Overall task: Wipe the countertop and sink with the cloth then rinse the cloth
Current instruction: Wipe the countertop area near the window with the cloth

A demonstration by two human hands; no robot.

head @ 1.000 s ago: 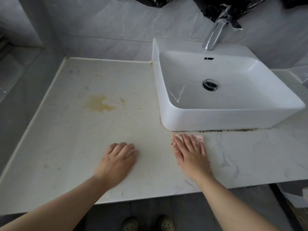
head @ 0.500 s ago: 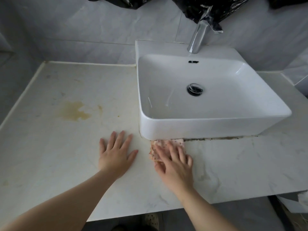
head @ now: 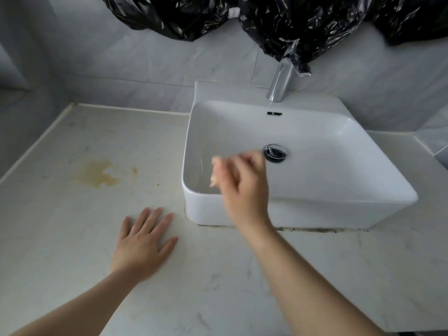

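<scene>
Looking down on a pale, marble-patterned countertop point(head: 72, 226), with a white box-shaped sink point(head: 303, 207) sitting on it at two o'clock in the view.

Leaning on the left hand point(head: 145, 243) at seven o'clock, palm down on bare stone just beside the sink's near left corner; judging this as a brace for reaching forward with the other arm. Laying its fingers point(head: 151, 220) out straight and a little apart, gripping nothing, touching only the countertop.

Reaching the right hand point(head: 242, 187) over the sink's front rim, close to the middle of the view and above the left half of the basin, with the round metal drain point(head: 275, 152) at one o'clock from the knuckles. Curling these fingers point(head: 230, 166) inward around a small pinkish cloth point(head: 214, 177), showing at the hand's ten o'clock edge. Smearing with motion blur here, so not telling how tight the grip is or whether the cloth is touching the porcelain. Lifting the cloth clear of the countertop, and so judging the sink as the next surface for wiping.

Noting a yellow-brown stain point(head: 97, 174) at nine o'clock, well apart from both hands, and a dark grime line point(head: 315, 229) along the sink's base at four o'clock; judging the countertop as needing more wiping.

Noting a chrome tap point(head: 280, 84) at twelve o'clock behind the basin, under crinkled black plastic sheeting point(head: 291, 20) hanging on the tiled wall.
</scene>
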